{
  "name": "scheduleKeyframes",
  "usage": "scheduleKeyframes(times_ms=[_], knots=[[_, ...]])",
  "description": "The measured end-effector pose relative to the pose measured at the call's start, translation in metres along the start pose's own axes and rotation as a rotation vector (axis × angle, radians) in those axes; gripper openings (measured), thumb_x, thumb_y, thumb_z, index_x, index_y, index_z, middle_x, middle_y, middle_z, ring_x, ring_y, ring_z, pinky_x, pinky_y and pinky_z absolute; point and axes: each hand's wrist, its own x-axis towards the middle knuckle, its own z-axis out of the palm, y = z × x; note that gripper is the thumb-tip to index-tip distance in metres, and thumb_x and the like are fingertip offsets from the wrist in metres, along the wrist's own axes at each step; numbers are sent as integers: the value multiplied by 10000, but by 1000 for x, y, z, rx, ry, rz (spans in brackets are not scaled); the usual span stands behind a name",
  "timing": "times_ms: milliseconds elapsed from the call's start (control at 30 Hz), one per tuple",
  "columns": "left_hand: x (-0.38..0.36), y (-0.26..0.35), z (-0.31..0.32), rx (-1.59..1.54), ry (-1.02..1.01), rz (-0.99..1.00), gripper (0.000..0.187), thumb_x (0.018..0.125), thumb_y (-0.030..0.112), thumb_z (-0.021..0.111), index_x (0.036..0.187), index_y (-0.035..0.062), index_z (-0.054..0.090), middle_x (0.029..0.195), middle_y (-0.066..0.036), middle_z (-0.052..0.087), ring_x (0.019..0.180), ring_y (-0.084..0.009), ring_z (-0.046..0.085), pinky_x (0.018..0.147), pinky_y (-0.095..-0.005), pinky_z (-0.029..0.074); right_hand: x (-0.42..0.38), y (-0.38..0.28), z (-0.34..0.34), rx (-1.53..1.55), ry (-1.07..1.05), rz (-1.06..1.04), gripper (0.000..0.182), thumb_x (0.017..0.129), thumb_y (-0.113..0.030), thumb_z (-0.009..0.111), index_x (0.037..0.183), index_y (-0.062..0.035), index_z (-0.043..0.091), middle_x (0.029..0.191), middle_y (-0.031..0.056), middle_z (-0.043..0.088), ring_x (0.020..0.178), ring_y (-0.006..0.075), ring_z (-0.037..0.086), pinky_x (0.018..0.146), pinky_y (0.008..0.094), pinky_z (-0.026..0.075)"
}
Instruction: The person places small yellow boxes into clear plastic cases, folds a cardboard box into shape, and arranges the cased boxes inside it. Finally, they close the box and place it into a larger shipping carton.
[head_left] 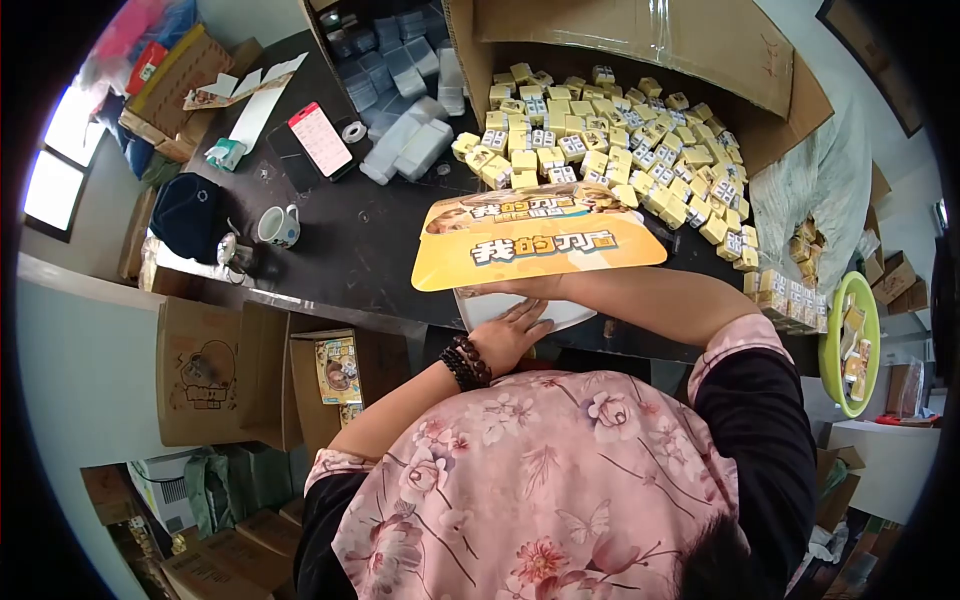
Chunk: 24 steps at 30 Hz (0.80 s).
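Observation:
A yellow printed cardboard display box [540,262] with Chinese lettering stands at the table's near edge, its printed panels tilted up in front of me. My left hand [507,335], a dark bead bracelet at its wrist, lies with fingers stretched over the white inner side [570,317] of the box. Behind the lower edge of the yellow panel is my right hand [535,286], its fingers mostly hidden. Just beyond the box spreads a large heap of small yellow-and-white packets [600,130].
A big open carton [640,55] lies behind the heap. Clear plastic cases [410,145], a phone [320,138] and a mug [279,226] are to the left. At the right stand stacked packets [790,300] and a green basin [833,350]. An open carton [215,370] sits below left.

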Motion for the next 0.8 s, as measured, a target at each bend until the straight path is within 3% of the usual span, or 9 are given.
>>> scheduleKeyframes(times_ms=[100, 167, 267, 367, 400, 467, 567, 733, 800], knots=[[2, 3, -11, -124, -96, -73, 417, 941, 216, 490, 1349, 134, 513, 1488, -158, 406, 1363, -301, 423, 1088, -381, 406, -1, 14, 16, 244, 60, -7, 571, 935, -544, 520, 1380, -187, 523, 1407, 87, 523, 1299, 280, 466, 1092, 395, 357], [3, 3, -11, -144, -117, -89, 425, 938, 209, 491, 1355, 128, 507, 1496, -161, 394, 1378, -301, 403, 1104, -381, 389, -7, 11, 8, -536, 283, -391, 533, 956, -511, 505, 1360, -165, 543, 1358, 116, 560, 1225, 312, 531, 1059, 413, 392], [4, 2, -4, -92, -64, -46, 423, 928, 183, 509, 1346, 114, 509, 1497, -166, 394, 1388, -300, 391, 1101, -376, 394, 16, 9, 1, 4, 134, 240, 528, 895, -450, 614, 1274, -82, 599, 1255, 168, 615, 1184, 361, 561, 1038, 420, 411], [2, -2, 2, -35, -22, -7, 436, 919, 162, 508, 1353, 110, 503, 1507, -170, 380, 1402, -302, 369, 1110, -378, 382, 28, -22, -28, -310, 69, 249, 809, 732, -582, 735, 1270, -3, 562, 1250, 248, 579, 1200, 400, 531, 1046, 446, 396], [2, -3, 4, -74, -52, -14, 459, 917, 160, 492, 1374, 114, 488, 1525, -172, 356, 1421, -305, 340, 1139, -384, 348, 33, -11, -11, -487, 235, 141, 924, 652, -595, 789, 1282, 16, 503, 1300, 261, 509, 1254, 421, 465, 1064, 506, 351], [2, -1, 1, -80, -51, -27, 467, 914, 152, 493, 1379, 112, 485, 1527, -174, 352, 1421, -304, 340, 1141, -386, 344, 35, -23, -9, -471, 197, 141, 946, 624, -571, 815, 1288, -2, 453, 1332, 242, 459, 1288, 421, 407, 1070, 569, 291], [4, 1, 1, -115, -95, -60, 471, 908, 143, 498, 1377, 115, 489, 1530, -175, 346, 1421, -304, 339, 1141, -385, 343, 30, -32, 0, -590, 162, -13, 834, 655, -518, 805, 1244, -25, 482, 1322, 247, 467, 1273, 411, 413, 1058, 598, 259], [1, 0, 2, -96, -34, -12, 482, 883, 135, 536, 1363, 102, 502, 1531, -173, 344, 1422, -301, 337, 1143, -378, 337, 33, -1, 8, -367, 166, -28, 730, 844, -416, 666, 1451, -100, 409, 1462, 217, 414, 1361, 389, 383, 1121, 478, 299], [2, -1, -2, -104, -55, -3, 482, 881, 134, 539, 1361, 97, 503, 1532, -174, 341, 1425, -300, 333, 1146, -377, 333, 44, 29, 27, -336, 127, 117, 708, 849, -399, 672, 1440, -108, 414, 1439, 228, 427, 1345, 392, 396, 1112, 480, 309]])
